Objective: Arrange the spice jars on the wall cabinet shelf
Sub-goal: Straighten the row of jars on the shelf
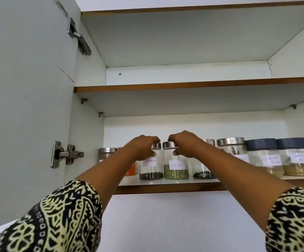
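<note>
Two grips (144, 147) (184, 144) around neighbouring jars (151, 169) (176, 170)

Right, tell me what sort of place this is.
Most likely a home kitchen. A wall cabinet door stands open on metal hinges, and its lower shelf carries a row of labelled jars, among them the Cloves jar and Fennel jar.

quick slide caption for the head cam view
Left hand grips the Cloves jar, right hand the Fennel jar, side by side on the lower cabinet shelf.
</note>
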